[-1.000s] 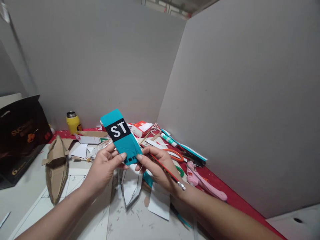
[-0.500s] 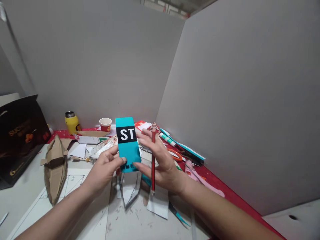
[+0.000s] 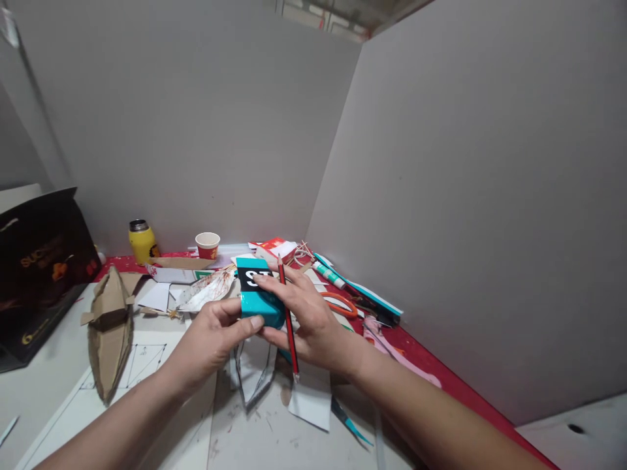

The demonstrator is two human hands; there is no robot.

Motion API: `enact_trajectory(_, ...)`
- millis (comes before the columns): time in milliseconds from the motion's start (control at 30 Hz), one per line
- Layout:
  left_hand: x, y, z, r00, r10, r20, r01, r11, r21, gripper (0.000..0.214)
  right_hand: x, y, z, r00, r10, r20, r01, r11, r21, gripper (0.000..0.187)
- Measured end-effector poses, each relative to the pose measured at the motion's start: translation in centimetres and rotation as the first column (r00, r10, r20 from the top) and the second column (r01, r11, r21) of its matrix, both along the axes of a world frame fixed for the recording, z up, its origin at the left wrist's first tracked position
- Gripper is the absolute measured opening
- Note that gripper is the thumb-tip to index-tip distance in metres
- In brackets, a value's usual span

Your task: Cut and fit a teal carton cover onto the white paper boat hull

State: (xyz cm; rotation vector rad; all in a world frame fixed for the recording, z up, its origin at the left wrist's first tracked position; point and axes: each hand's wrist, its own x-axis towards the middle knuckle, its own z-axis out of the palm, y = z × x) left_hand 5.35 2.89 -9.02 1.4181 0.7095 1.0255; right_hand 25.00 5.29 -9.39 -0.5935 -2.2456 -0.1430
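Note:
A teal card piece (image 3: 258, 301) with a black band and white letters bends between both my hands above the cluttered table. My left hand (image 3: 213, 339) pinches its lower edge with thumb and fingers. My right hand (image 3: 306, 320) presses over the card's top, fingers curled on it, and also grips a red pencil (image 3: 288, 318) that lies across the back of its fingers. Below the hands lies a pointed white cut-out (image 3: 255, 369).
A cardboard boat shape (image 3: 110, 329) lies at left beside a black bag (image 3: 36, 267). A yellow bottle (image 3: 141, 241) and a paper cup (image 3: 208, 245) stand at the back. Orange scissors (image 3: 343, 303), a glue stick (image 3: 329, 274), a pink tool (image 3: 401, 362) and paper scraps crowd the red mat.
The teal card was upright and flat; now it is lowered and folded over under my right hand's fingers. The pencil stays in my right hand.

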Motion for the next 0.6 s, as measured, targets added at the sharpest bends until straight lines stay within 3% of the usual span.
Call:
enact_trajectory(200,0.0,0.3,-0.3,0.998,0.039,0.056,-0.036,0.998,-0.050,0.023,-0.2,0.0,0.2,0.998,0.041,-0.041,-0.039,0.999,0.034,0.071)
enact_trajectory(333,0.0,0.6,-0.1,0.979,0.128,0.156,-0.100,0.979,-0.176,0.023,-0.2,-0.7,0.3,0.959,0.056,-0.276,-0.035,0.996,0.081,0.065)
enact_trajectory(467,-0.2,0.7,0.3,0.966,0.202,0.164,-0.163,0.961,-0.221,0.021,-0.1,-1.8,0.0,0.861,0.045,-0.506,-0.066,0.997,-0.025,0.045)
enact_trajectory(600,-0.2,0.6,0.3,0.965,0.205,0.165,-0.170,0.964,-0.203,0.021,0.0,-2.7,0.2,0.877,0.137,-0.461,-0.178,0.983,-0.046,0.042)
